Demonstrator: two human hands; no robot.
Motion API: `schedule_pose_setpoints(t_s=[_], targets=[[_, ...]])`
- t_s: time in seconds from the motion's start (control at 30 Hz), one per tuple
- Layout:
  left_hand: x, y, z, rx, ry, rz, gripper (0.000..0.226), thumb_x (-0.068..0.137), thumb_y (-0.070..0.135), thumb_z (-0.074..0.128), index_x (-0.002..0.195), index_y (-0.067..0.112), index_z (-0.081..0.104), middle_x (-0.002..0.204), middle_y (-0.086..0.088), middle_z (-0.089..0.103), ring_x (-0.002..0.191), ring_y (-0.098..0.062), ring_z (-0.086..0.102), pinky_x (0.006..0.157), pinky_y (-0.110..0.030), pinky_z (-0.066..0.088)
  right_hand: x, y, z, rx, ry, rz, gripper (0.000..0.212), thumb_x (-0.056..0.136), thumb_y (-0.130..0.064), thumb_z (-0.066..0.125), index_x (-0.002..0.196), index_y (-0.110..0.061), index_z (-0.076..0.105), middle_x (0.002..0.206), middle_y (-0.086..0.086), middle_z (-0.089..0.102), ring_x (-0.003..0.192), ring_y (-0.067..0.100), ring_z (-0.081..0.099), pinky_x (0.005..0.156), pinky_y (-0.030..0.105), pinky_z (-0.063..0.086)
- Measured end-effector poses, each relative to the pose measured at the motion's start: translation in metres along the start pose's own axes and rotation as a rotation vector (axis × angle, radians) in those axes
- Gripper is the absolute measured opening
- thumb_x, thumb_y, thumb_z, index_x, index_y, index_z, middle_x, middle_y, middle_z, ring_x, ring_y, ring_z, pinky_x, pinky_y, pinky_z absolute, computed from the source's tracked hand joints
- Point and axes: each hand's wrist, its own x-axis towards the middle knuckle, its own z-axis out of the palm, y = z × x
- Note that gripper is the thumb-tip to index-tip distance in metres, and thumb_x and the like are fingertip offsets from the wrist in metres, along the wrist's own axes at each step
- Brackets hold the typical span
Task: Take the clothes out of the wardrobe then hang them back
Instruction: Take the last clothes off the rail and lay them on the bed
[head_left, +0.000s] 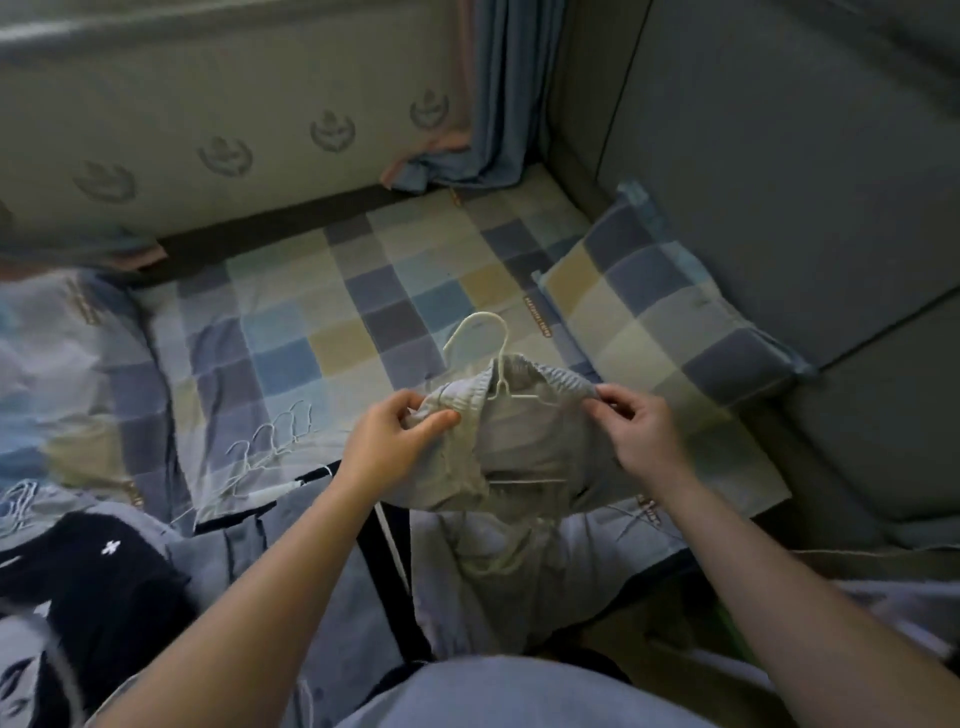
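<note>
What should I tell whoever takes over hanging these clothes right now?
Left hand and right hand each pinch the waistband of the grey garment, held over the bed.
White hanger sits inside it, hook sticking out.
Spare hangers and dark clothes lie on the bed at left.
Done: clothes are out.
Left: finish fitting this one, hang everything back; wardrobe is out of view.

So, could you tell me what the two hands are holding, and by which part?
Both hold the grey garment by its waistband: left hand at one end, right hand at the other.
</note>
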Motion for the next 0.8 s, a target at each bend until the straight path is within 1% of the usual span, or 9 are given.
schedule_pose_setpoints(t_s=[0.1, 0.23, 0.33, 0.43, 0.5, 0.53, 0.6, 0.7, 0.8], targets=[[-0.004, 0.002, -0.014, 0.014, 0.014, 0.086, 0.050, 0.067, 0.076, 0.064, 0.076, 0.027, 0.059, 0.064, 0.008, 0.058, 0.061, -0.012, 0.053, 0.058, -0.035, 0.041, -0.033, -0.032, -0.003, 0.202, 0.148, 0.009, 0.015, 0.092, -0.009, 0.064, 0.086, -0.021, 0.071, 0.077, -0.009, 0.071, 0.076, 0.004, 0.064, 0.070, 0.017, 0.051], [-0.012, 0.023, -0.023, 0.007, -0.015, 0.221, 0.035, 0.077, 0.060, 0.073, 0.076, 0.028, 0.057, 0.067, 0.009, 0.057, 0.063, -0.010, 0.052, 0.055, -0.030, 0.035, -0.086, -0.050, -0.013, 0.305, 0.135, 0.042, 0.011, 0.094, -0.009, 0.059, 0.096, -0.010, 0.071, 0.099, -0.002, 0.073, 0.093, 0.012, 0.067, 0.082, 0.024, 0.052], [-0.030, 0.044, -0.017, 0.069, -0.064, 0.339, 0.034, 0.078, 0.060, 0.072, 0.080, 0.029, 0.059, 0.073, 0.010, 0.061, 0.069, -0.007, 0.056, 0.057, -0.028, 0.037, -0.127, -0.054, -0.022, 0.233, 0.165, 0.091, 0.013, 0.094, -0.010, 0.059, 0.103, -0.008, 0.068, 0.114, -0.001, 0.071, 0.107, 0.010, 0.065, 0.089, 0.023, 0.051], [-0.052, 0.063, -0.001, 0.136, -0.121, 0.457, 0.033, 0.079, 0.059, 0.071, 0.084, 0.029, 0.060, 0.076, 0.013, 0.060, 0.072, 0.000, 0.053, 0.057, -0.021, 0.033, -0.166, -0.048, -0.030, 0.143, 0.174, 0.232, 0.035, 0.091, -0.022, 0.064, 0.124, -0.028, 0.056, 0.118, -0.001, 0.067, 0.111, 0.008, 0.062, 0.093, 0.025, 0.050], [-0.067, 0.071, 0.014, 0.136, -0.202, 0.554, 0.034, 0.080, 0.062, 0.067, 0.087, 0.029, 0.060, 0.077, 0.013, 0.061, 0.073, 0.000, 0.054, 0.059, -0.020, 0.035, -0.194, -0.045, -0.036, 0.000, 0.169, 0.318, 0.040, 0.091, -0.029, 0.065, 0.129, -0.032, 0.055, 0.120, -0.005, 0.065, 0.111, 0.006, 0.061, 0.096, 0.028, 0.049], [-0.074, 0.075, 0.023, 0.126, -0.252, 0.610, 0.037, 0.079, 0.065, 0.063, 0.089, 0.029, 0.060, 0.079, 0.013, 0.062, 0.074, -0.002, 0.055, 0.061, -0.020, 0.038, -0.210, -0.044, -0.039, -0.089, 0.180, 0.335, 0.033, 0.092, -0.030, 0.064, 0.125, -0.030, 0.060, 0.117, -0.006, 0.067, 0.107, 0.006, 0.062, 0.096, 0.029, 0.049], [-0.091, 0.082, 0.042, 0.115, -0.340, 0.708, 0.042, 0.077, 0.069, 0.059, 0.089, 0.029, 0.061, 0.078, 0.011, 0.062, 0.074, -0.005, 0.058, 0.064, -0.022, 0.041, -0.245, -0.042, -0.044, -0.209, 0.228, 0.358, 0.013, 0.094, -0.031, 0.062, 0.102, -0.024, 0.069, 0.097, -0.003, 0.071, 0.093, 0.011, 0.065, 0.087, 0.035, 0.051], [-0.124, 0.096, 0.074, 0.146, -0.446, 0.807, 0.037, 0.077, 0.066, 0.066, 0.083, 0.031, 0.059, 0.074, 0.010, 0.062, 0.071, -0.011, 0.058, 0.061, -0.027, 0.041, -0.305, -0.036, -0.053, -0.252, 0.349, 0.402, 0.021, 0.092, -0.034, 0.064, 0.081, -0.016, 0.066, 0.077, 0.010, 0.064, 0.074, 0.021, 0.062, 0.076, 0.046, 0.049], [-0.167, 0.107, 0.109, 0.171, -0.573, 0.886, 0.037, 0.074, 0.064, 0.069, 0.078, 0.030, 0.057, 0.072, 0.012, 0.061, 0.071, -0.014, 0.059, 0.060, -0.029, 0.040, -0.372, -0.032, -0.059, -0.287, 0.487, 0.455, 0.027, 0.091, -0.033, 0.065, 0.074, -0.013, 0.059, 0.071, 0.013, 0.057, 0.065, 0.019, 0.055, 0.070, 0.046, 0.047]])
